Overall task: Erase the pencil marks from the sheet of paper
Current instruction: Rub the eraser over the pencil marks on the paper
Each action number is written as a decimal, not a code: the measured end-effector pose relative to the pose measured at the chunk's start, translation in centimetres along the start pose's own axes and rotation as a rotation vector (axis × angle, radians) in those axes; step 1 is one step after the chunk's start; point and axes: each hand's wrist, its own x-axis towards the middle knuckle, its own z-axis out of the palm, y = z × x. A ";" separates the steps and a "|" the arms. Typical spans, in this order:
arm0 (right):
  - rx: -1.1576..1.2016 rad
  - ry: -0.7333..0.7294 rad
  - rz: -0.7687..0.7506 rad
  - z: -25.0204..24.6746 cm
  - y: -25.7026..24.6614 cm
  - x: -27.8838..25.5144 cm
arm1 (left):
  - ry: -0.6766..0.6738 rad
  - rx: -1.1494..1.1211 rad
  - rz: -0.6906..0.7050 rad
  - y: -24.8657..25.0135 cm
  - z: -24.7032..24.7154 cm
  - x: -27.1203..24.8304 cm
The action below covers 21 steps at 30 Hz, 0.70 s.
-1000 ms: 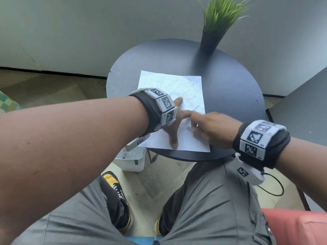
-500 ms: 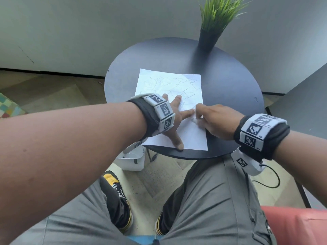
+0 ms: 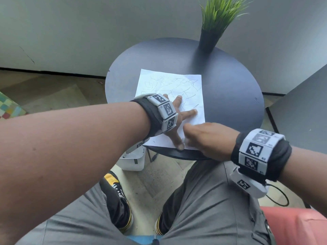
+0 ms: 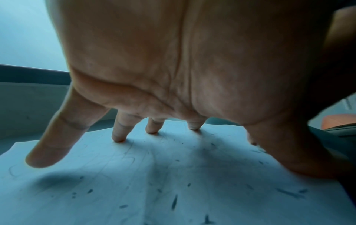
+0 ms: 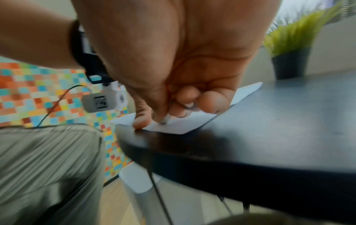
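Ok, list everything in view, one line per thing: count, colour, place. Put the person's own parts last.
sheet of paper: one, white with pencil marks, near side of the table.
eraser: one, small, greyish tip, pinched on the sheet's near corner.
table: one, round, dark.
potted plant: one, green in a black pot, table's far edge.
white box: one, floor under the table.
patterned mat: one, multicoloured, floor at left.
left hand: fingers spread, pressing the sheet.
right hand: pinching the eraser.
wristbands: two, black with white markers.
trousers: grey.
shoes: two, black and yellow.

Left hand (image 3: 178, 121) lies flat, fingers (image 4: 119, 130) splayed and pressing down; right hand (image 3: 208, 138) is curled tight, fingertips (image 5: 163, 115) pinching something small (too blurred to name)
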 end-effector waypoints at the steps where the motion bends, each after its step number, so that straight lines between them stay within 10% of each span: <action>1: 0.016 0.014 0.041 -0.5 0.7 0.2 | 0.004 -0.004 0.004 0.1 0.0 0.0; 4: 0.024 0.163 0.204 -1.2 2.8 0.7 | 0.025 -0.012 0.016 0.1 0.0 -0.2; 9: 0.014 0.028 -0.013 -0.2 0.2 0.4 | 0.020 0.024 0.012 0.2 0.0 0.0; 13: 0.046 0.160 0.224 -1.8 3.4 1.0 | 0.020 0.006 0.011 0.2 -0.1 -0.3; 18: 0.038 -0.003 -0.049 -0.7 0.3 0.3 | 0.002 -0.005 0.006 0.1 -0.1 -0.3; 21: 0.065 0.112 0.180 -1.9 3.0 0.7 | 0.016 -0.004 0.020 0.3 -0.3 -0.6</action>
